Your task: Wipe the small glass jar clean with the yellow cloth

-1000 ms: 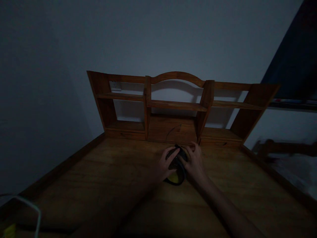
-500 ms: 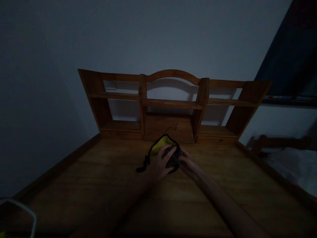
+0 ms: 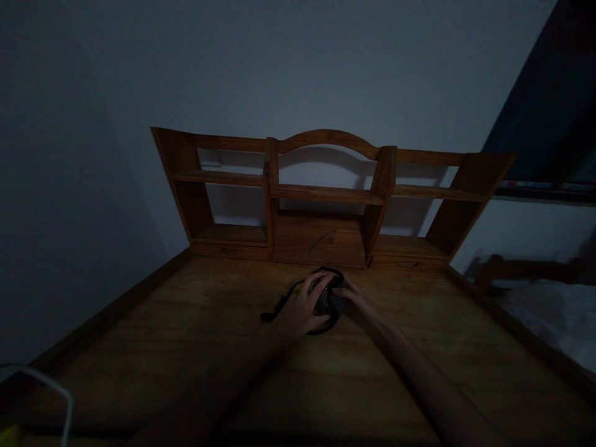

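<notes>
The room is dim. A small dark pouch with a yellow lining [image 3: 326, 300] lies on the wooden desk [image 3: 195, 335], just in front of the shelf unit. My left hand [image 3: 302, 305] is curled over its left side, fingers closed on it. My right hand [image 3: 351, 300] grips its right side. A black strap [image 3: 274, 310] trails from the pouch to the left across the desk. Most of the pouch is hidden between my hands.
A wooden shelf unit [image 3: 326, 195] with an arched top stands at the back of the desk against a pale wall. A white cable [image 3: 44, 388] loops at the near left corner. Dark furniture [image 3: 521, 270] stands off the desk's right edge.
The yellow lining that stood open above my hands half a second ago is now folded down and nearly hidden. Both hands stay on the pouch, close together.
</notes>
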{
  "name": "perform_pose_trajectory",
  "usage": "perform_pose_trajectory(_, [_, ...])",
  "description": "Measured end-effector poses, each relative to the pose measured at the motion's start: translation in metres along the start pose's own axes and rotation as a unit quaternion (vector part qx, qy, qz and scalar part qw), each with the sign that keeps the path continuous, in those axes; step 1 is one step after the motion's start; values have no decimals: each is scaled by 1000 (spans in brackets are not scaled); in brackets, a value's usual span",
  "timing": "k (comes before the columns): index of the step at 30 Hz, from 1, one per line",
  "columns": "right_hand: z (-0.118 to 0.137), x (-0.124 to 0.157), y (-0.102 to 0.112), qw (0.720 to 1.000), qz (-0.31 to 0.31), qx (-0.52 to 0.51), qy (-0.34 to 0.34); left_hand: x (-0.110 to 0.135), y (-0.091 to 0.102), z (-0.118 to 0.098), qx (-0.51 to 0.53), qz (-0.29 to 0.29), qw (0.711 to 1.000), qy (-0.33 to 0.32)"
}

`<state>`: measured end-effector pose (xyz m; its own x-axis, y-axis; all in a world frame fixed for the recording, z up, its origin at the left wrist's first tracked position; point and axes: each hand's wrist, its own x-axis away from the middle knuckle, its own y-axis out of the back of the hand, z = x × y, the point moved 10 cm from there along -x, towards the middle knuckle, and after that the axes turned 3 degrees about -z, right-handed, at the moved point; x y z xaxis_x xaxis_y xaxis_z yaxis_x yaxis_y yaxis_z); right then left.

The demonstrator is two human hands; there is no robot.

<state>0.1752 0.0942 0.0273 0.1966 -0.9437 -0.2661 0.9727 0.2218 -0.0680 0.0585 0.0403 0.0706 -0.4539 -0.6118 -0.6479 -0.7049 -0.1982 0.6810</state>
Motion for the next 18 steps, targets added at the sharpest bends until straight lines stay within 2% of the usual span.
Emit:
perform_pose_trajectory(2, [-4, 1, 1, 994, 19, -79, -70, 4, -9, -9, -36, 40, 998, -37])
perform_pose_trajectory(5, [-4, 1, 7, 982, 25, -138, -128, 14, -26, -28, -97, 107, 983, -113])
perform_pose_trajectory(8, [-17, 1, 14, 981, 16, -96, -166, 25, -41, -46, -133, 158, 962, -180])
perform_pose_trajectory(10, [-29, 0, 18, 984, 7, -43, -174, 28, -45, -53, -145, 170, 954, -199])
perform_pose_trajectory(11, [-32, -1, 20, 985, 0, -32, -169, 28, -45, -55, -149, 172, 953, -202])
perform_pose_trajectory(13, [-32, -5, 31, 989, -55, -40, -134, 27, -44, -57, -154, 170, 953, -200])
perform_pose_trajectory(16, [-19, -7, 54, 982, -153, -84, -67, 25, -43, -53, -151, 163, 956, -189])
perform_pose_trajectory(18, [-10, -6, 63, 976, -181, -110, -43, 23, -43, -46, -154, 160, 960, -172])
